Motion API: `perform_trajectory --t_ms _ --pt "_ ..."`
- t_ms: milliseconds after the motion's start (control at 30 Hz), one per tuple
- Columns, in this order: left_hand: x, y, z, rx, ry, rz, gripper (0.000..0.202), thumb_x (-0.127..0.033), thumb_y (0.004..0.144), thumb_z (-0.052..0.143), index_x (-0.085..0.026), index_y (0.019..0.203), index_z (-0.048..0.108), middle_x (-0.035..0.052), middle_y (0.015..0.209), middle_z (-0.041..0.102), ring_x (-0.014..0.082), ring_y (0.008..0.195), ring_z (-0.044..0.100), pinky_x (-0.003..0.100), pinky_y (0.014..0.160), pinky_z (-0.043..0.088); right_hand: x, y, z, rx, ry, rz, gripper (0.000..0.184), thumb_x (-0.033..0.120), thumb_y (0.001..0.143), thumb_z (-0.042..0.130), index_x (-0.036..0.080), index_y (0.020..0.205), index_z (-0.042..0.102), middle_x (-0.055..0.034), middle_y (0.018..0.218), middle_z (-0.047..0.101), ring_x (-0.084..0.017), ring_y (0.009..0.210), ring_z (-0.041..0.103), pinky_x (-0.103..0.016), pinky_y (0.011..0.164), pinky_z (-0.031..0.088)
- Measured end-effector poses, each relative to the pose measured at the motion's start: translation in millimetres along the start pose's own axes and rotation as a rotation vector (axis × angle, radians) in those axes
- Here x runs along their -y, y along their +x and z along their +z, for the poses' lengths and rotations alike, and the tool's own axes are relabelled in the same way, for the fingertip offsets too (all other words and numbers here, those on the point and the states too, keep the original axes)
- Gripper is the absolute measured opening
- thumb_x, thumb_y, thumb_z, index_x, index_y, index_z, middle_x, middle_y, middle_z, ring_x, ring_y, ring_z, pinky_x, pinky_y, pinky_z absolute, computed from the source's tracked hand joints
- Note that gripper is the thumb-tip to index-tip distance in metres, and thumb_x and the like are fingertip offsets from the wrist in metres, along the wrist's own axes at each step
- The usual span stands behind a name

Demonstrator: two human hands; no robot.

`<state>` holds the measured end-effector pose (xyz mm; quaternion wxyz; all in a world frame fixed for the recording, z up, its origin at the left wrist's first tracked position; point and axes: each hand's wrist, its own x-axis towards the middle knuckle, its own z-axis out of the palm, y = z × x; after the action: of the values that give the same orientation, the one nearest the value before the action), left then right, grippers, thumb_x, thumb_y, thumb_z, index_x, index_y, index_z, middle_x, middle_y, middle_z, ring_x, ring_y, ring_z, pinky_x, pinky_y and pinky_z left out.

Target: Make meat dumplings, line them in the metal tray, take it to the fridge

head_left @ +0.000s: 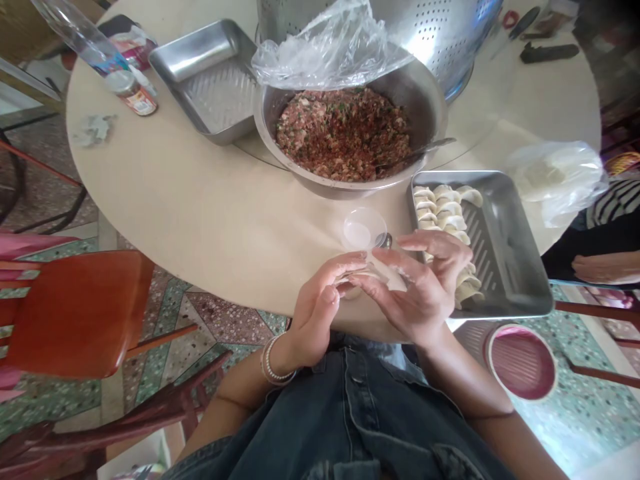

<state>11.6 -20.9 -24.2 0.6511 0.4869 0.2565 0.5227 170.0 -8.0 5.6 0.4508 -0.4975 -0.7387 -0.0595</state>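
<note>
Dough (369, 273) held in curled left fingers (341, 264) meets right thumb (374, 288), right fingers (441, 248) spread apart

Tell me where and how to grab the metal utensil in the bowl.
Probably best pinch the metal utensil by its handle's free end, coming from the person's right: that end juts past the bowl's rim, while the other sinks into the meat filling.

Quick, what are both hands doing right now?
Left hand: curled, holding the dough.
Right hand: at the same dough, but whether it's pinching or just touching can't be told.
</note>
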Motion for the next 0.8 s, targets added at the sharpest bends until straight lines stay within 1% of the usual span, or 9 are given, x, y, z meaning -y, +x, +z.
perform_trajectory --t_ms 33,100,167,233,367,467,533,667,800 --pt "0 0 0.4 -0.013 0.008 0.001 0.045 -0.048 0.099 0.036 -0.023 0.13 0.056 0.0101 0.138 0.055 0.0232 0.127 0.053 0.037 0.105 0.046 -1 0 0 0.04 0.002 0.006 0.04 0.031 0.078 0.076 0.03 0.116 0.064 -0.0049 0.107 0.054 -0.023 0.104 0.054 -0.042 0.092 0.041" --pt "1 1 2.4 -0.045 -0.018 -0.005 0.043 -0.048 0.098 0.038 -0.024 0.132 0.05 0.011 0.138 0.055 0.0252 0.128 0.053 0.042 0.105 0.047 -1 0 0 0.09 0.013 0.002 0.029 0.031 0.079 0.075 0.031 0.108 0.068 -0.0035 0.108 0.056 -0.023 0.106 0.053 -0.043 0.094 0.04" --pt "2 1 6.1 -0.066 -0.097 -0.023 0.044 -0.046 0.097 0.042 -0.027 0.137 0.038 0.0108 0.139 0.055 0.0259 0.129 0.053 0.047 0.106 0.046 -1 0 1 0.07 0.028 0.001 0.015 0.028 0.08 0.074 0.03 0.095 0.071 -0.0016 0.101 0.058 -0.022 0.105 0.053 -0.042 0.093 0.041" --pt "5 1 11.1 -0.063 -0.169 -0.046 0.05 -0.042 0.096 0.047 -0.031 0.141 0.029 0.0097 0.146 0.049 0.0254 0.134 0.049 0.05 0.111 0.041 0 -1 3 0.009 0.031 0.009 0.01 0.025 0.08 0.073 0.028 0.089 0.071 -0.0007 0.09 0.058 -0.021 0.103 0.054 -0.04 0.091 0.043" --pt "11 0 20.5 -0.024 -0.151 -0.042 0.067 -0.036 0.09 0.059 -0.037 0.147 0.024 0.0034 0.162 0.026 0.0265 0.147 0.029 0.05 0.122 0.027 1 -3 8 -0.024 0.06 0.072 0.012 0.025 0.08 0.074 0.028 0.091 0.072 0.0005 0.085 0.062 -0.021 0.103 0.056 -0.04 0.09 0.043" --pt "11 -1 23.5 0.006 -0.166 -0.016 0.067 -0.031 0.092 0.056 -0.042 0.149 0.023 -0.0024 0.163 0.023 0.0256 0.15 0.021 0.051 0.125 0.021 0 -3 11 0.036 0.097 0.089 0.028 0.027 0.08 0.075 0.032 0.106 0.069 0.0025 0.087 0.065 -0.018 0.095 0.059 -0.039 0.087 0.042" --pt "10 -1 23.3 0.022 -0.188 -0.005 0.067 -0.029 0.093 0.055 -0.045 0.15 0.021 -0.0062 0.162 0.023 0.0231 0.15 0.021 0.049 0.126 0.02 -1 -2 11 0.058 0.107 0.077 0.032 0.027 0.08 0.075 0.033 0.11 0.068 0.0033 0.086 0.065 -0.017 0.091 0.059 -0.039 0.086 0.04" --pt "7 0 20.1 0.007 -0.123 -0.045 0.069 -0.028 0.093 0.056 -0.049 0.149 0.021 -0.0108 0.162 0.023 0.0223 0.149 0.025 0.045 0.125 0.027 1 0 8 0.072 0.095 0.051 0.016 0.02 0.084 0.07 0.032 0.095 0.071 0.0022 0.091 0.063 -0.017 0.095 0.056 -0.039 0.087 0.037" --pt "8 -2 16.6 0.016 -0.002 -0.017 0.072 -0.025 0.093 0.056 -0.044 0.152 0.018 -0.0051 0.164 0.02 0.0264 0.151 0.017 0.05 0.123 0.026 3 1 5 0.158 0.054 -0.013 0.01 0.022 0.089 0.064 0.025 0.097 0.068 -0.002 0.097 0.06 -0.02 0.106 0.054 -0.04 0.09 0.037"
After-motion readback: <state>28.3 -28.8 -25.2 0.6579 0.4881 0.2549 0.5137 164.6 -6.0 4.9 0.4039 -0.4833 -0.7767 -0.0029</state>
